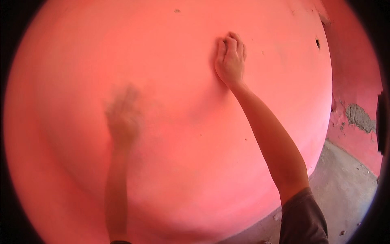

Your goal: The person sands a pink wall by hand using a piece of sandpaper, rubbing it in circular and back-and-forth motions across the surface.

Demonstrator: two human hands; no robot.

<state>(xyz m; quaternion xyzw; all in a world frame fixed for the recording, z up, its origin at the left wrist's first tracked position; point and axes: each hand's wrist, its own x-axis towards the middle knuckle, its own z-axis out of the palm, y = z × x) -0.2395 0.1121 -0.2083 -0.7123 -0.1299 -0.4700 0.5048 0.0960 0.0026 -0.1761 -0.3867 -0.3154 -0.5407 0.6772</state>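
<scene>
A pink painted wall (pixel 182 158) fills most of the view. Against its upper part, right of centre, lies my right hand (pixel 231 59), back towards me, fingers bent and pointing up; whether something is under the palm cannot be seen. My left hand (pixel 123 117) is lower and to the left, in front of the same wall, strongly blurred. Its fingers seem to point up, but their pose and any contact with the wall are unclear. Nothing held shows in it. Dark sleeves end above both forearms.
The wall ends at a right-hand edge, beyond which stands another pink wall (pixel 353 79) with a patch of bare grey plaster (pixel 361 118). A small dark hole (pixel 317 43) sits near that edge. Grey concrete floor (pixel 341 189) shows at the lower right. A dark object (pixel 381 123) cuts in at the far right.
</scene>
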